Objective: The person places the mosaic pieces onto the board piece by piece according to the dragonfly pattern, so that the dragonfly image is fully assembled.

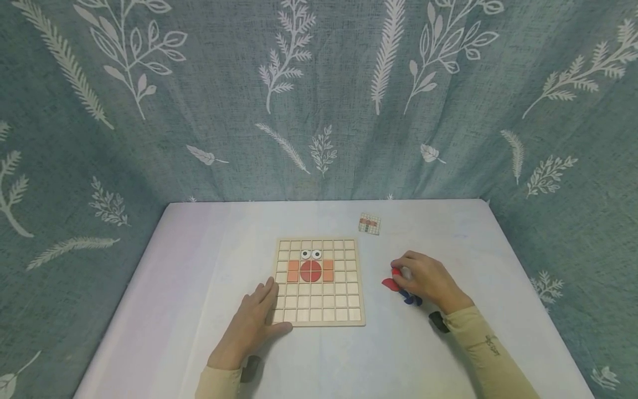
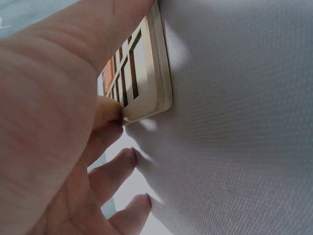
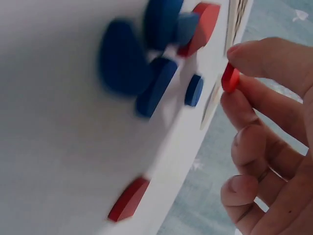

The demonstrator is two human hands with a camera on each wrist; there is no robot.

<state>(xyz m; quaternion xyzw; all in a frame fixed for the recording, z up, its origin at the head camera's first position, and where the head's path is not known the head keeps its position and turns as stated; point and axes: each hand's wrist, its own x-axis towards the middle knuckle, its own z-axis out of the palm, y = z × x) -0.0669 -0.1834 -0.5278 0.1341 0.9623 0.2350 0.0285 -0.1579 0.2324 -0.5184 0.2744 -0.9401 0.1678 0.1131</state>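
- The right hand (image 1: 425, 281) pinches a red piece (image 3: 230, 79) between its fingers, long axis unclear.
- The grid board (image 1: 345, 302) lies left of it on the table (image 1: 433, 227).
- The left hand (image 1: 251, 326), nearer the board, rests spread at its near left corner.

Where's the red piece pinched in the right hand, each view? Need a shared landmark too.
Head: red piece right of centre, below mid-height, in the right hand's fingertips.
Left wrist: not in it.
Right wrist: right of centre, above mid-height, between the fingertips.
Landmark: white tabletop, in all three views.
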